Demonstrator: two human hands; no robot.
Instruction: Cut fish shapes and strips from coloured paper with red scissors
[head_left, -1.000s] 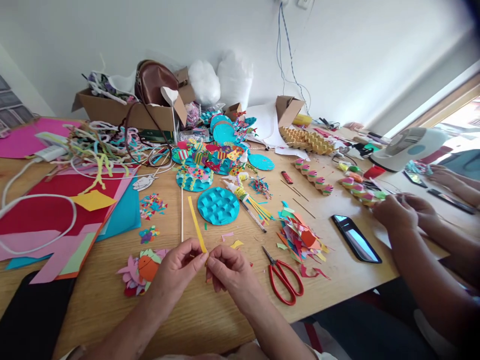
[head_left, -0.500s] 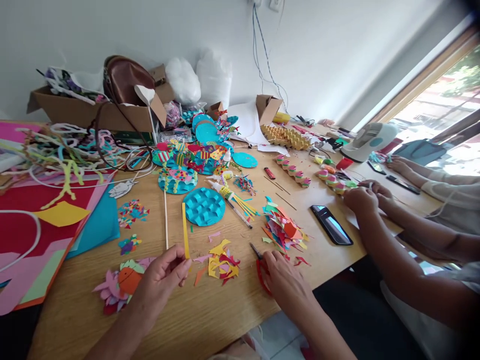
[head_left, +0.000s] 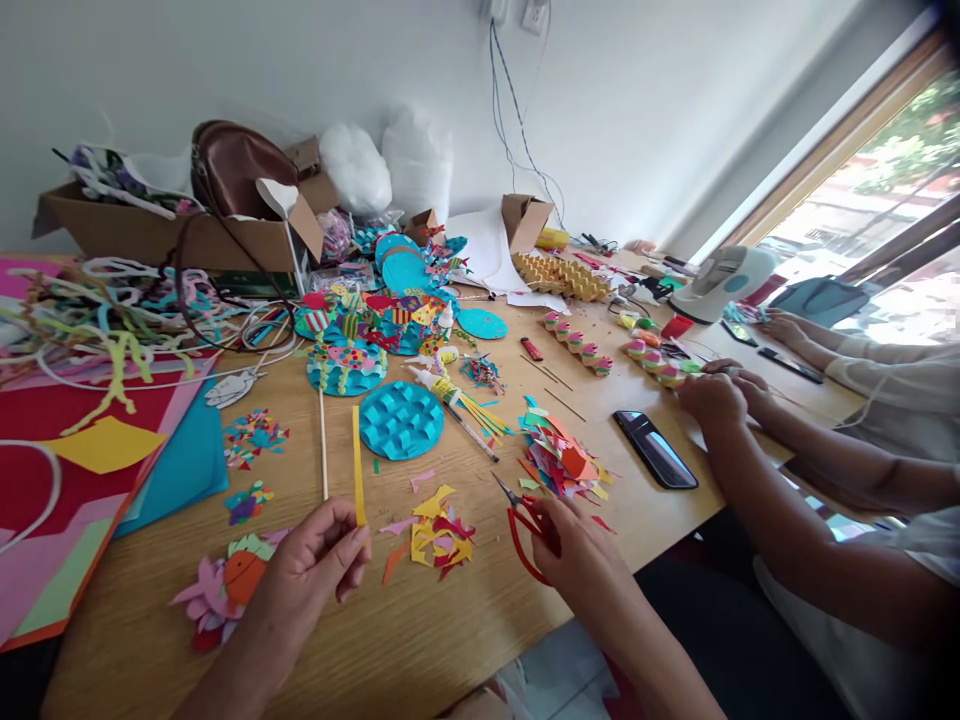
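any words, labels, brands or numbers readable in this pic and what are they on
No text can be read with certainty.
Front glue bottle, yellow label: print too small and blurred.
Black phone by the paper scraps, screen: nothing legible.
Small red object: any marking too small to read.
Yellow paper strip and scissors: no lettering visible.

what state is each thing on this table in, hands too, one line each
left hand, pinching the yellow strip
yellow strip, held near its lower end, uncurled
right hand, holding the scissors
scissors, gripped, blade opening unclear
phone, lying screen up
glue bottle, lying on its side
pen, lying flat
cardboard box, open, filled
blue disc, lying flat
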